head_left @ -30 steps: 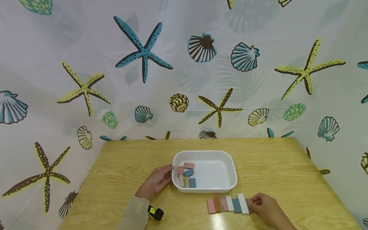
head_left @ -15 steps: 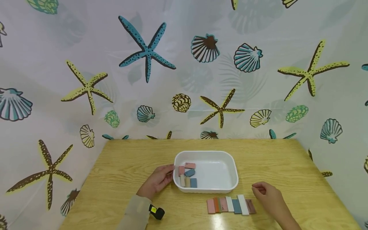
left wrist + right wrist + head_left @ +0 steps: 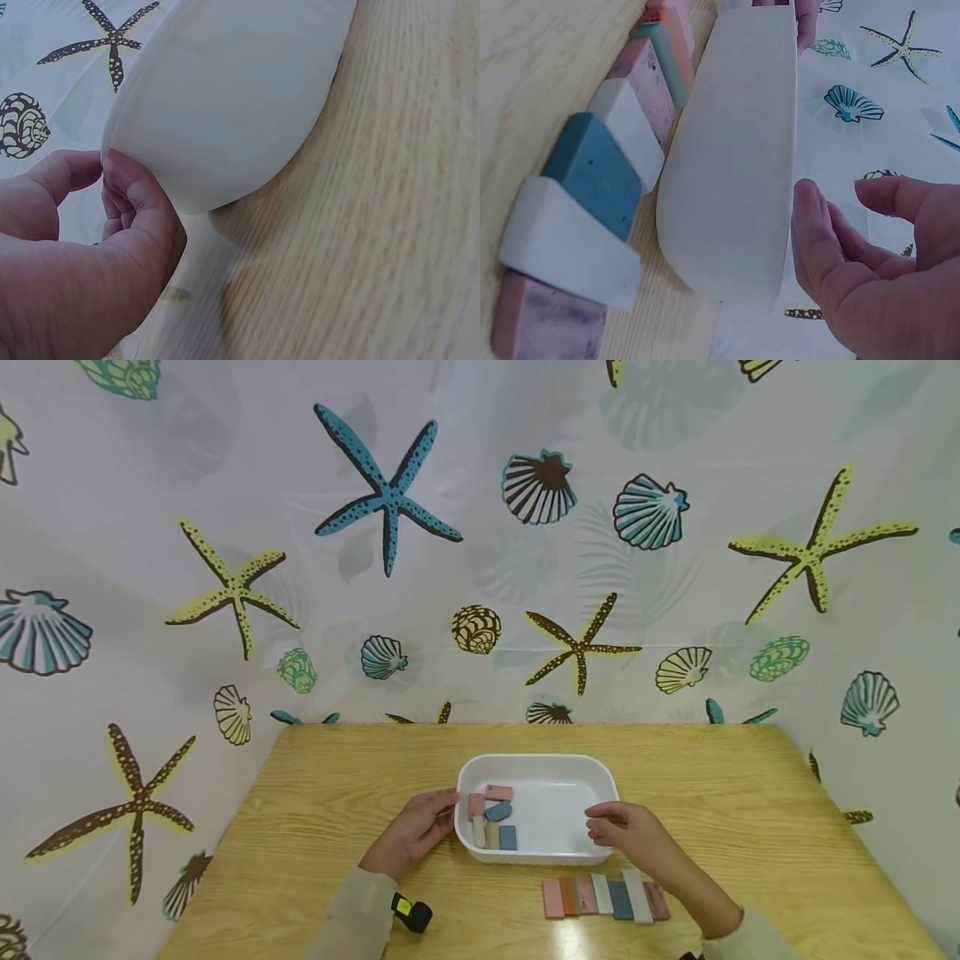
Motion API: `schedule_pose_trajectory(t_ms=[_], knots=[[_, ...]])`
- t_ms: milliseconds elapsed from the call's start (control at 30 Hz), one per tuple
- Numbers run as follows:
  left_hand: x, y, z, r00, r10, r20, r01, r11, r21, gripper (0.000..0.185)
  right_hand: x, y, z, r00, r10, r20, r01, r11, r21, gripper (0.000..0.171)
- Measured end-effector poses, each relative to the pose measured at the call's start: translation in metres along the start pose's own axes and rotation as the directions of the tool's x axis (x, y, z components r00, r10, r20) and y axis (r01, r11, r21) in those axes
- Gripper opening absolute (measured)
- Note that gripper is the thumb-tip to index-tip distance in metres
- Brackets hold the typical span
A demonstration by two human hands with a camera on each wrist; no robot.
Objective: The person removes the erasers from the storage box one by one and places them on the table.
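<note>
My left hand (image 3: 411,833) pinches the left rim of a white plastic tub (image 3: 555,858) between thumb and fingers; the left wrist view shows this grip on the tub wall (image 3: 225,97). At the tub's right end, my right hand (image 3: 637,835) is over the rim with loosely bent fingers and nothing between thumb and fingertips (image 3: 808,196). Inside the tub's left part lie several erasers: pink (image 3: 498,792), blue (image 3: 507,837) and tan (image 3: 492,835). In front of the tub runs a side-by-side row of erasers, from pink (image 3: 553,898) through orange-green, white and blue (image 3: 621,900) to dull pink (image 3: 657,901).
Both hands work above a wood-grain table (image 3: 337,768). A cloth (image 3: 450,543) printed with starfish and shells hangs behind it and along its sides. A black wrist strap with a small black device (image 3: 417,917) is on the left sleeve.
My right hand has let go of the dull pink eraser at the row's right end, lifted, and moved left to the tub's right rim. My left hand stays on the tub.
</note>
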State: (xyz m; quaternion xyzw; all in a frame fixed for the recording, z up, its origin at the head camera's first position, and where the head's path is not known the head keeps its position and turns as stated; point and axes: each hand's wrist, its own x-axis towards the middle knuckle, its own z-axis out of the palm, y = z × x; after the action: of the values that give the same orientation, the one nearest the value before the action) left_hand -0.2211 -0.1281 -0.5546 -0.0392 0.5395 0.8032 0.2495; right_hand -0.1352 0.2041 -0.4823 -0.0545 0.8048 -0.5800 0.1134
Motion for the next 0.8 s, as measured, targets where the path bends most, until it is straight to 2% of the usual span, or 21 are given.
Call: schedule_pose_trajectory(t_ms=[167, 367, 600, 800], knots=[[0.0, 0.001, 0.0, 1.0, 0.004, 0.009, -0.004, 1.0, 0.001, 0.041, 0.024, -0.001, 0.015, 0.995, 0.093, 0.048, -0.095, 0.995, 0.043, 0.036], [-0.001, 0.001, 0.0, 1.0, -0.018, 0.02, 0.018, 1.0, -0.014, 0.043, 0.043, 0.0, 0.038, 0.981, 0.188, 0.055, -0.188, 0.982, -0.002, 0.029], [-0.001, 0.0, 0.0, 0.999, -0.023, 0.025, 0.024, 0.999, -0.022, 0.043, 0.054, -0.002, 0.06, 0.977, 0.199, 0.079, -0.193, 0.978, -0.075, 0.02], [-0.001, 0.0, -0.001, 1.0, -0.016, -0.005, 0.016, 1.0, -0.013, 0.043, 0.061, -0.006, 0.073, 0.978, 0.199, 0.061, -0.188, 0.971, -0.145, 0.015]])
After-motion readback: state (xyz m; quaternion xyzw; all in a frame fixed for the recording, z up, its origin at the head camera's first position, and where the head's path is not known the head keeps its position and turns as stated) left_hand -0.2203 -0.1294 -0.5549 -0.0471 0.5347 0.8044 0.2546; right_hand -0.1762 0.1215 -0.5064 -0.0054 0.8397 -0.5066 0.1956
